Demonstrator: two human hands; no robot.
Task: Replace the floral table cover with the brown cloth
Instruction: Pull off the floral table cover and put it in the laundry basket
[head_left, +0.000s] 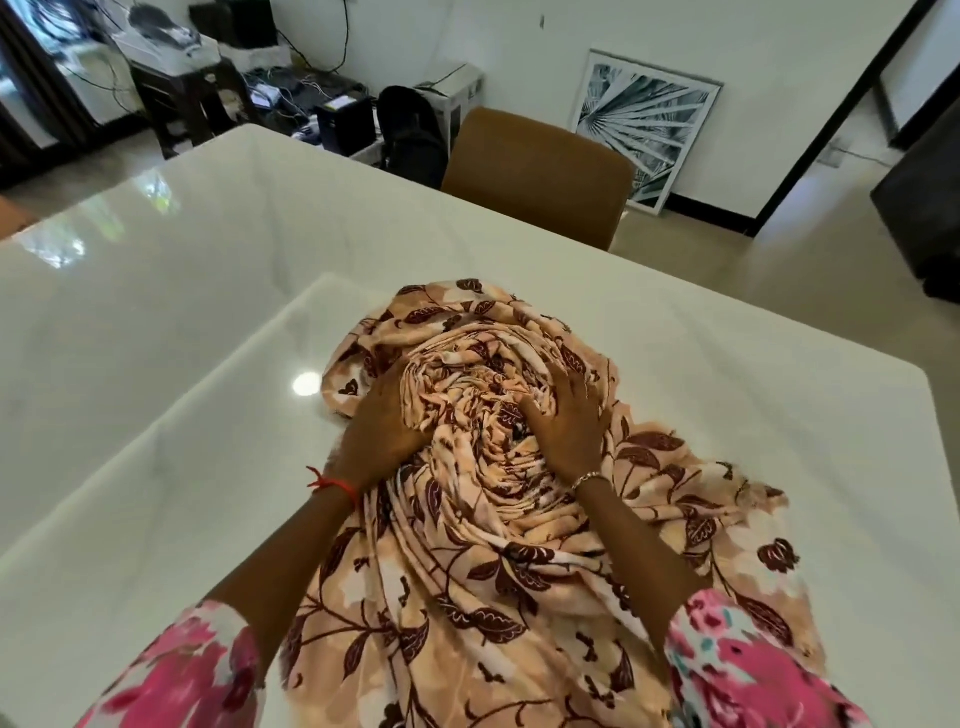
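The floral table cover (483, 561), peach with dark red leaves, lies bunched in a swirled heap on the glossy white table (182, 322), trailing toward me over the near edge. My left hand (382, 431) grips the left side of the gathered bundle, fingers dug into the folds. On the bundle's right side my right hand (563, 421) presses with fingers curled into the cloth. No brown cloth is in view.
A brown chair (535, 171) stands at the table's far side. Behind it are a black backpack (410, 130), boxes, cables and a framed picture (644, 124) leaning on the wall. A dark cabinet (919, 208) sits at the right.
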